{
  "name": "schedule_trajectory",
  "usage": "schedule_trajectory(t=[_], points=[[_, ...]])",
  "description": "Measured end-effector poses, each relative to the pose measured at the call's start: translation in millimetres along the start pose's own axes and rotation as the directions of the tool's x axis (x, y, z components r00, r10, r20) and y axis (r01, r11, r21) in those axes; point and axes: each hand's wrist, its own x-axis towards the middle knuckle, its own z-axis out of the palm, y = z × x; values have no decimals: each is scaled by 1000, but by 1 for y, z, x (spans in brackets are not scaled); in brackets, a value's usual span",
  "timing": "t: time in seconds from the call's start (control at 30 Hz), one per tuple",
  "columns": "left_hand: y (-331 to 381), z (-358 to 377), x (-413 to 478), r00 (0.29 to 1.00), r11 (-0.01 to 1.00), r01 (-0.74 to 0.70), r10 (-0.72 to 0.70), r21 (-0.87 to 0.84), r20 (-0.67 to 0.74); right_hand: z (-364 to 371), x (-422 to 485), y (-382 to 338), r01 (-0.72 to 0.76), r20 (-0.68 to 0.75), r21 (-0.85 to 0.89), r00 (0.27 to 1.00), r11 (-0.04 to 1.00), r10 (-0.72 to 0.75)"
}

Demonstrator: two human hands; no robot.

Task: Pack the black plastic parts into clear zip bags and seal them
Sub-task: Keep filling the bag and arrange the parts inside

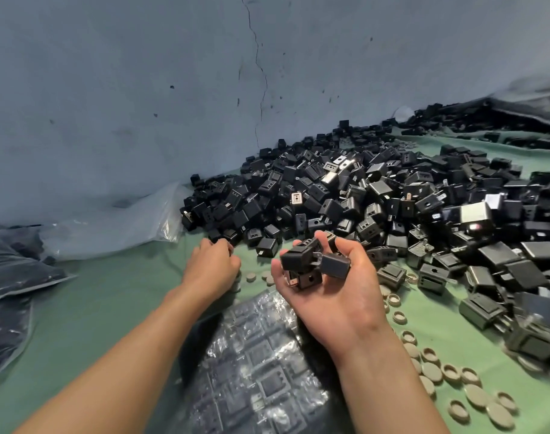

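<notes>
Black boxy plastic parts (301, 264) fill the upturned right hand (326, 296), fingers cupped round them. Just below it and nearer lies the clear zip bag (261, 364), part-filled, on the green cloth (110, 292); the right hand is closer to it. At the near-left edge of the heap of loose parts (361, 189), the left hand (212, 267) curls down; whether it grips one is unclear.

Green cloth (110, 292) carries a big heap of black plastic parts (361, 195), scattered beige caps (474, 393) and filled clear bags (261, 355).
</notes>
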Motion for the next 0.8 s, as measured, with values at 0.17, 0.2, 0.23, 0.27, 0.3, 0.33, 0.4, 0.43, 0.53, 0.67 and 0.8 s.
schedule_trajectory(t=[0.17,0.2,0.23,0.27,0.3,0.33,0.4,0.43,0.53,0.67,0.8], points=[[-5,-46,-34,990,874,-39,-33,-485,-140,7,-7,15,-10,12,-53,1000,999,11],[-13,-60,-48,984,819,-52,-56,-571,-170,7,-9,18,-13,24,-61,1000,998,15],[-24,-72,-65,979,767,-63,-76,-639,-187,8,-12,22,-20,40,-64,999,998,22],[-37,-84,-85,976,719,-60,-103,-692,-192,7,-15,27,-26,54,-65,998,998,30],[-51,-94,-106,973,685,-44,-136,-727,-187,7,-18,32,-30,64,-66,997,997,35],[-65,-100,-127,967,659,-21,-178,-752,-183,5,-21,37,-32,70,-69,997,997,37],[-97,-104,-165,942,596,42,-292,-802,-168,1,-29,47,-33,75,-92,996,995,40],[-112,-102,-182,922,549,69,-353,-833,-156,-1,-33,52,-33,73,-106,996,994,41],[-153,-82,-232,889,512,153,-444,-845,-108,-8,-42,66,-38,47,-149,998,988,45],[-171,-61,-263,938,637,166,-336,-753,-78,-10,-48,75,7,41,-205,999,979,2],[-158,-54,-263,991,800,41,-108,-599,-76,-14,-49,77,32,45,-204,999,978,-23]])
